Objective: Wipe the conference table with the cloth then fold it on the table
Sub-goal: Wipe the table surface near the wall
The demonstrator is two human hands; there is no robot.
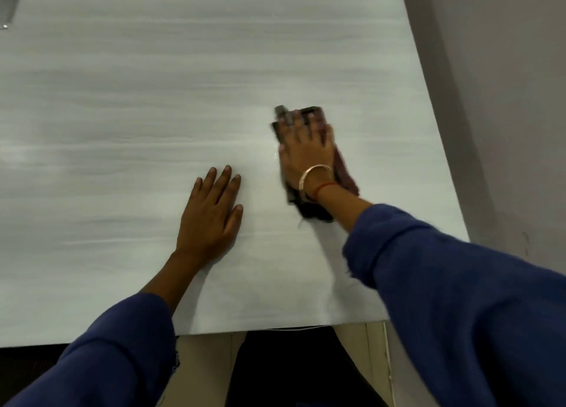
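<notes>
Right hand (306, 149) lies flat on the cloth (347, 174), fingers straight and spread, pressing it against the conference table (153, 100); nothing is gripped, the palm and fingers simply bear down. The hand is slightly blurred. A gold-coloured bangle (312, 175) and a red thread (326, 187) sit on that wrist, above a blue sleeve (444, 284). Left hand (211, 216) rests palm-down on the bare tabletop just beside the right hand, fingers extended and close together, holding nothing; its forearm also carries a blue sleeve (116, 354). The cloth is dark, brownish-red with a darker portion, bunched in a long shape under the right hand and wrist, lying toward the table's right side and well clear of the near edge. The tabletop is pale grey with a faint wood grain. A metal plate (9, 5) is set into the surface at the far left corner of view. A grey wall (505, 69) runs along the table's right edge.
</notes>
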